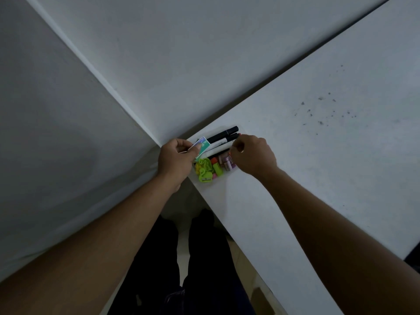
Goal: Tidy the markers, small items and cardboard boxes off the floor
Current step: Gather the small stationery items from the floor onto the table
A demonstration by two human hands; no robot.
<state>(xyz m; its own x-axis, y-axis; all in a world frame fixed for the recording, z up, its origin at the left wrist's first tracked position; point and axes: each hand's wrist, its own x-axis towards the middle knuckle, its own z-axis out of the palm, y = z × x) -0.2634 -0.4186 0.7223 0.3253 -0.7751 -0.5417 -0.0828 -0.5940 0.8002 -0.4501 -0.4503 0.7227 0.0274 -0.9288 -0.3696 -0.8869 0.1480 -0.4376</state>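
- Head view: white table runs in from the right; its near-left corner meets two white walls, and the whole cluster of things sits at that corner.
- Markers: several lying side by side, parallel, black caps pointing away toward the table's far edge, white barrels toward the corner. They lie between the two hands.
- Small items: a heap just on the near side of the markers, close to the table's left edge. Lime-green sharpener nearest the edge, an orange piece and pinkish eraser-like pieces toward the right. Whether a clear tray holds them, cannot tell.
- Left hand: at the table's corner, fingers curled, thumb and fingers pinching a small green-and-blue box with white print. The box tilts over the barrel ends of the markers, touching or just above them; cannot tell which.
- Right hand: over the table just right of the cluster, fingers curled in, fingertips at the cap ends of the markers; a ring shows on one finger. Whether it pinches a marker, cannot tell.
- Below the table's edge: dark trousers, pale floor between the legs.
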